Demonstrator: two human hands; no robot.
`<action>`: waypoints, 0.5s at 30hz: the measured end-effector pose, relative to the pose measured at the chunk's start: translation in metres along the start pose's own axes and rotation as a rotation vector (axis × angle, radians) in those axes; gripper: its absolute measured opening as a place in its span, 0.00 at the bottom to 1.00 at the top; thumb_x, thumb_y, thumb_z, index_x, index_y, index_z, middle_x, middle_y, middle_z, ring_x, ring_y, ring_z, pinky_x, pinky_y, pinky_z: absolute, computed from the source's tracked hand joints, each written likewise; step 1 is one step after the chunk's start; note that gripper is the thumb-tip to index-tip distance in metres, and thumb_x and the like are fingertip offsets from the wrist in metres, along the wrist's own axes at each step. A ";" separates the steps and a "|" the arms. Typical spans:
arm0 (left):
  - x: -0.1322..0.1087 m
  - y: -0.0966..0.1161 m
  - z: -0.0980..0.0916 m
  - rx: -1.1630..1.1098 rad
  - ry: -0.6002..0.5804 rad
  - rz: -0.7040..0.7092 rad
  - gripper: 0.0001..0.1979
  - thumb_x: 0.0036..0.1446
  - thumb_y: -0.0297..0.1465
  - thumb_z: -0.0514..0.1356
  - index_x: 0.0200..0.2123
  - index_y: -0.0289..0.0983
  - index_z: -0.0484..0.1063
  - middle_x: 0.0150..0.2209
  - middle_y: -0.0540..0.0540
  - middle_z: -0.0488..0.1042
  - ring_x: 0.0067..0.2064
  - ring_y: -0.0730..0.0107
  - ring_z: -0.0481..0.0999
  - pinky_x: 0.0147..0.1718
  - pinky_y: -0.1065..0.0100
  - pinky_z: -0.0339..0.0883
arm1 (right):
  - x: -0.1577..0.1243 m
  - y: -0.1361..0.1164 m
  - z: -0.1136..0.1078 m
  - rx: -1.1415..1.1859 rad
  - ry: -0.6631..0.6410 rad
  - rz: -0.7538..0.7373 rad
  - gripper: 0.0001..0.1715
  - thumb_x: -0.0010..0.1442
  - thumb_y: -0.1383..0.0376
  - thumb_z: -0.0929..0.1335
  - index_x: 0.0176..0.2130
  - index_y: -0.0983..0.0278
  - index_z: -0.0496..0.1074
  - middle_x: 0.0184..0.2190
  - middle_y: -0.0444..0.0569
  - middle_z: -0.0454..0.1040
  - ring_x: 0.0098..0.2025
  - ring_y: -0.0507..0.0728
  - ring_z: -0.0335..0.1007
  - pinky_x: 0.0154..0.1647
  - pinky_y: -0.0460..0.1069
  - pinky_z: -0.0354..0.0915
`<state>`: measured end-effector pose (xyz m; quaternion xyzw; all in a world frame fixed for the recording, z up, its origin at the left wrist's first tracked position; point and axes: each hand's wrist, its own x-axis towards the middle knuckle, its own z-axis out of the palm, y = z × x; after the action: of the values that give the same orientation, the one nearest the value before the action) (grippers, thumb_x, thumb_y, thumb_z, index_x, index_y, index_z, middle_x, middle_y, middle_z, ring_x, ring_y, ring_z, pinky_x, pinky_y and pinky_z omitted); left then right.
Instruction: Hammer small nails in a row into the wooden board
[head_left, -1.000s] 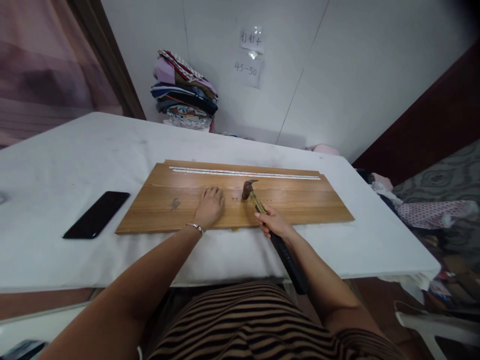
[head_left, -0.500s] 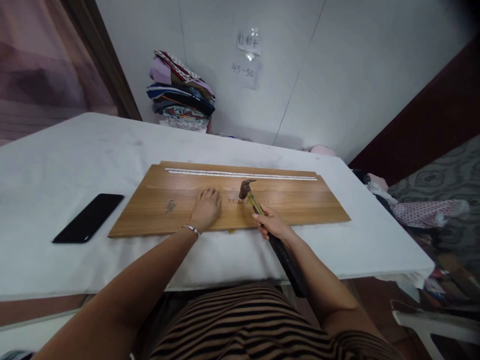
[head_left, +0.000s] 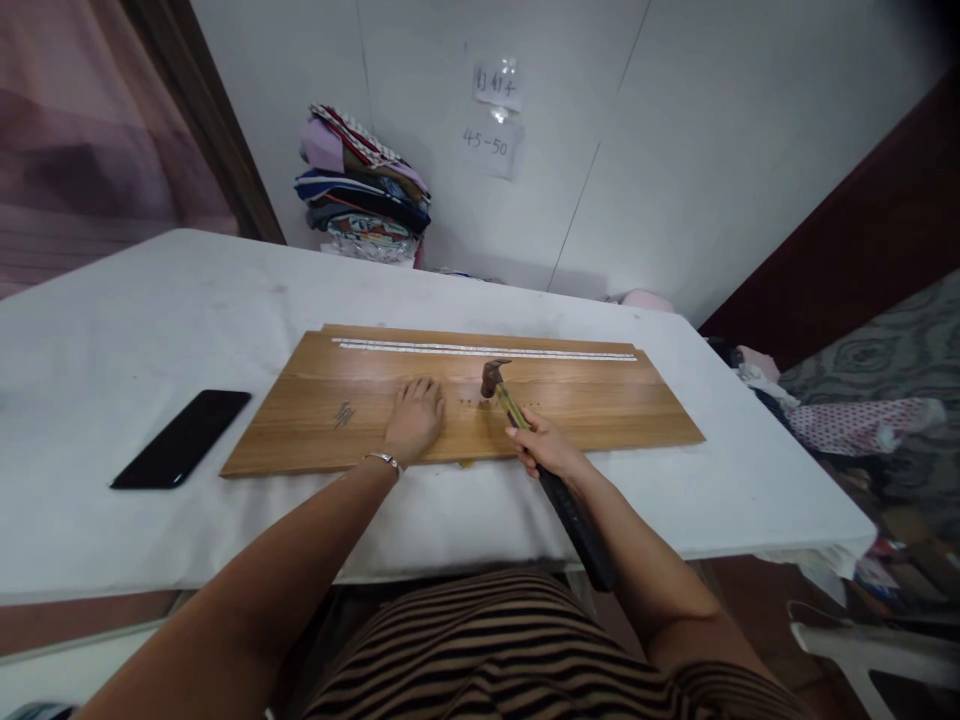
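A long wooden board (head_left: 600, 400) lies flat on the white table (head_left: 112, 340). My left hand (head_left: 412, 415) rests palm down on the board with its fingers stretched flat, a bracelet at the wrist. My right hand (head_left: 544, 448) is wrapped round the handle of a claw hammer (head_left: 499, 385), high up near the head. The hammer's rusty head sits on or just above the board, beside a short row of small dark nail heads (head_left: 469, 403). The black grip end sticks out past my wrist over the table's edge. A few loose nails (head_left: 343, 414) lie on the board to the left.
A black phone (head_left: 181, 438) lies on the table left of the board. A thin silvery strip (head_left: 480, 349) runs along the board's far edge. Folded fabrics (head_left: 364, 185) are stacked against the back wall. Cloth heaps and a white chair sit on the floor at the right.
Hands and hammer stay almost where they were; the hammer head has dipped slightly toward the board. The view has shifted a little to the right.
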<state>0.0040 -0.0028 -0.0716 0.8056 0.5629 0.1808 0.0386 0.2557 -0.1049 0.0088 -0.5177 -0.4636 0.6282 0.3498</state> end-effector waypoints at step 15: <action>0.001 0.001 0.000 0.008 -0.007 -0.022 0.23 0.73 0.33 0.49 0.61 0.33 0.77 0.69 0.30 0.75 0.71 0.45 0.71 0.72 0.45 0.61 | 0.003 0.006 -0.001 0.025 0.002 0.026 0.35 0.57 0.54 0.76 0.60 0.58 0.67 0.21 0.29 0.63 0.15 0.47 0.54 0.15 0.43 0.53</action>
<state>0.0058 -0.0022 -0.0712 0.8002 0.5722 0.1752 0.0395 0.2559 -0.1038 0.0025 -0.5199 -0.4485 0.6381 0.3484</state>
